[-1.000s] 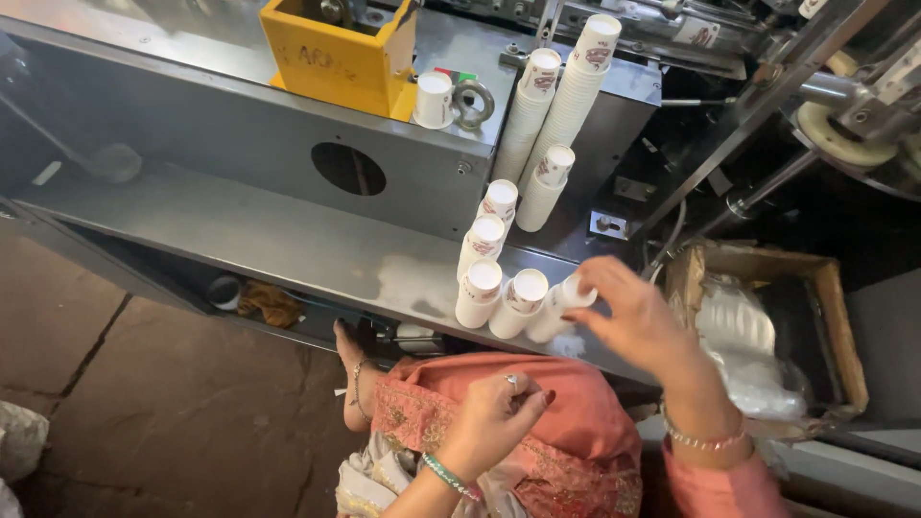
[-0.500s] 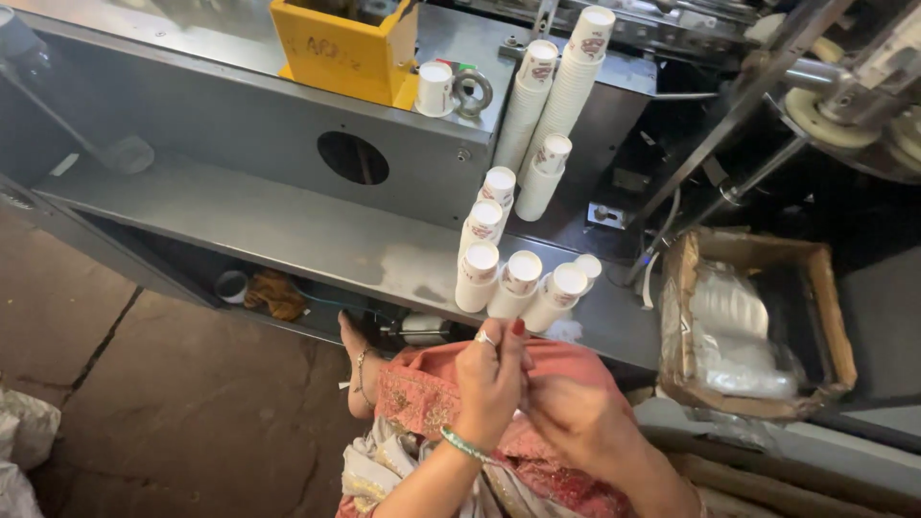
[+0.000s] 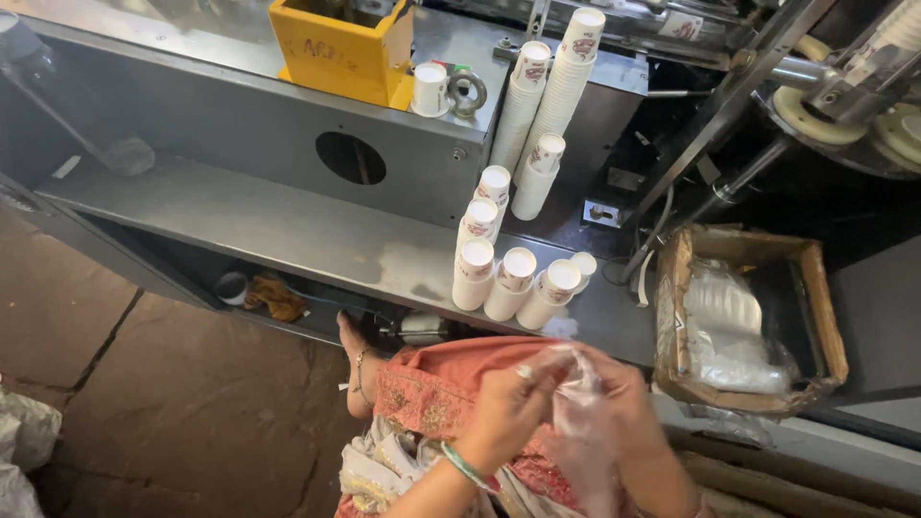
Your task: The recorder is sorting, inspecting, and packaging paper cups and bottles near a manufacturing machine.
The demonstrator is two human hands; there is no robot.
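Both my hands are over my lap in the head view, working a thin clear plastic bag. My left hand, with a ring and a green bangle, pinches the bag's upper edge. My right hand grips the bag from the other side. Just beyond my hands, several stacks of white paper cups stand on the grey metal shelf. Taller cup stacks lean against the machine behind them.
A cardboard box with clear plastic bags sits to the right. A yellow metal box and a single cup stand on the machine top. My bare foot rests on the stone floor below the shelf.
My right hand drew back from the cups by the box and joined my left hand over my lap. A clear plastic bag is now held between both hands.
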